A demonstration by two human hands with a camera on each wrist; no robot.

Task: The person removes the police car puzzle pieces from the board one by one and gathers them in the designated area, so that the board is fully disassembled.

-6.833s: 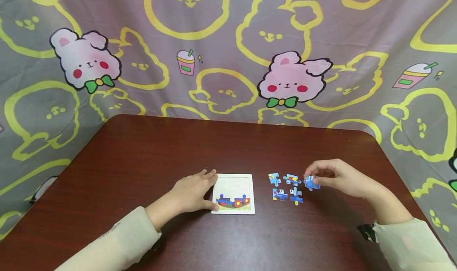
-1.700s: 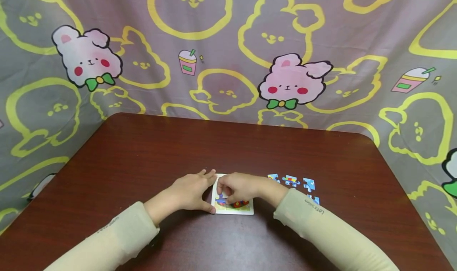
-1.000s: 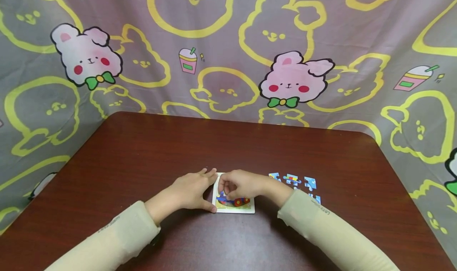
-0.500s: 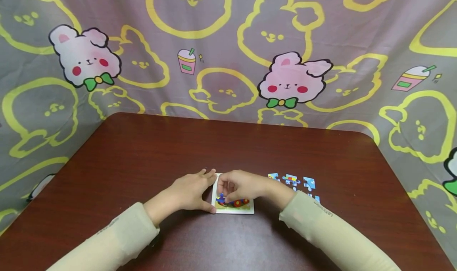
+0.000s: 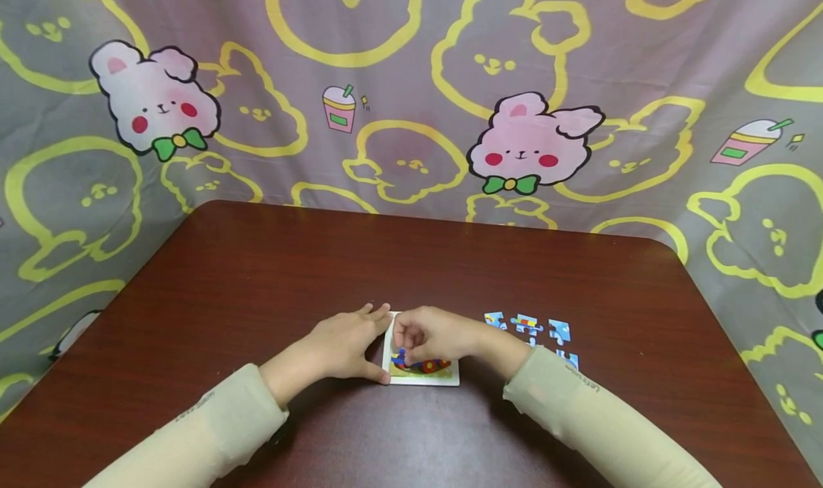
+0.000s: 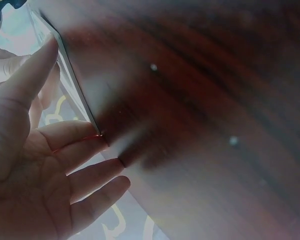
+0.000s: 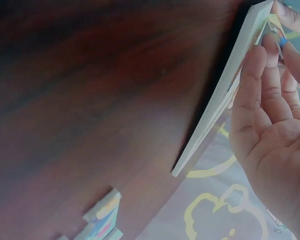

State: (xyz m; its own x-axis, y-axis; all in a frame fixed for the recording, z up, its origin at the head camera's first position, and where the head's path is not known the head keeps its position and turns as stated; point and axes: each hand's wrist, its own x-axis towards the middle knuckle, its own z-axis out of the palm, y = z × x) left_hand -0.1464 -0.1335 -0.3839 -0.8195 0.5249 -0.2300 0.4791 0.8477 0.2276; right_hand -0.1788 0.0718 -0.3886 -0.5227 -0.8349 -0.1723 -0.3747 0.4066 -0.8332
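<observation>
A white-rimmed puzzle board lies on the table, its lower part showing a blue, red and yellow picture. My left hand rests along the board's left edge, thumb and fingers spread and fairly straight. Over the board's left part, my right hand has curled fingers and pinches a small puzzle piece between thumb and fingertips. Most of that piece is covered by the fingers. The right hand also hides much of the board's upper part.
Several loose blue puzzle pieces lie to the right of the board, some partly hidden by the right sleeve. The brown table ends at a cartoon-patterned cloth behind it.
Earlier, the right hand held a piece among the loose ones at the right; it has since moved left over the board. In the last second its fingers shifted only slightly. The left hand stayed put.
</observation>
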